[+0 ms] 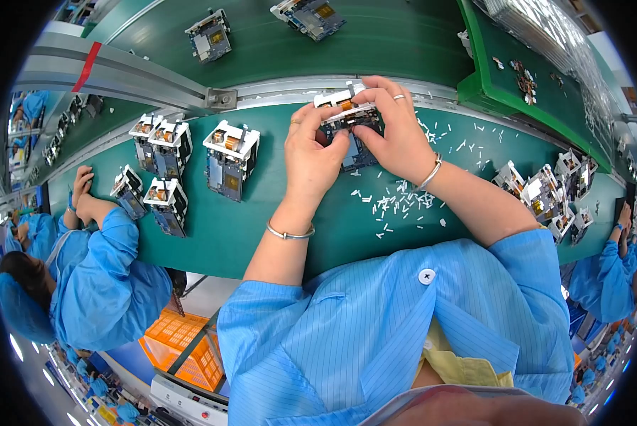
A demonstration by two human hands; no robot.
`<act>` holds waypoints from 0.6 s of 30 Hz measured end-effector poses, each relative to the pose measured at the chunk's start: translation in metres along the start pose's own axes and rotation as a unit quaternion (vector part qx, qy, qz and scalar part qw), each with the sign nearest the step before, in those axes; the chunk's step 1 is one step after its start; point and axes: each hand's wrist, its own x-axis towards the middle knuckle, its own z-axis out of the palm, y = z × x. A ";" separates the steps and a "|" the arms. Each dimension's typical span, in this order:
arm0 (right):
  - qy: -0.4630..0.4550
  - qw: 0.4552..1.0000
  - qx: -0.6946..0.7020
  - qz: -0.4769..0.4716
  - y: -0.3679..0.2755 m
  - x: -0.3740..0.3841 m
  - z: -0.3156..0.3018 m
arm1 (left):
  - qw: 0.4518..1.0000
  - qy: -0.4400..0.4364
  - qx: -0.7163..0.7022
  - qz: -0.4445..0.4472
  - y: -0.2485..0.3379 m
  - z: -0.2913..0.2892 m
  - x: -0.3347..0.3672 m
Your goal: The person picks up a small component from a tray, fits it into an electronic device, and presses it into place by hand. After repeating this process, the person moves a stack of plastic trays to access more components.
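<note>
Between my two hands, near the far edge of the green bench, is a small electronic assembly (pixel 361 150) with a white plastic frame, a copper-coloured part and a dark circuit board. My left hand (pixel 312 148) grips its left side, the thumb against the board. My right hand (pixel 398 135) has its fingers over the white top and its thumb on the board's front. The fingertips partly hide the board. Below and right of the assembly lie many small white strips (pixel 402 202). A similar assembly (pixel 231 160) stands upright left of my left hand.
Several like assemblies (pixel 168 149) stand farther left, and another group (pixel 545 192) sits at the right. Beyond a metal rail (pixel 276 92), two more (pixel 210 37) lie on a green surface. A green-edged tray (pixel 520 113) holds small parts. Co-workers in blue (pixel 105 263) sit at both sides.
</note>
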 end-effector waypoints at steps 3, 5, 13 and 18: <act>-0.038 0.985 0.122 0.112 0.004 -0.002 0.008 | 1.000 -0.019 0.022 -0.003 0.001 -0.002 0.000; -0.044 0.985 0.119 0.118 0.002 0.000 0.010 | 1.000 -0.017 0.021 -0.005 0.001 -0.001 0.001; -0.078 0.984 0.119 0.107 0.010 -0.008 0.001 | 0.999 -0.033 -0.006 0.007 -0.014 0.003 0.008; -0.004 0.990 0.126 0.069 0.012 -0.019 -0.058 | 0.982 -0.111 -0.121 -0.090 0.001 0.009 0.026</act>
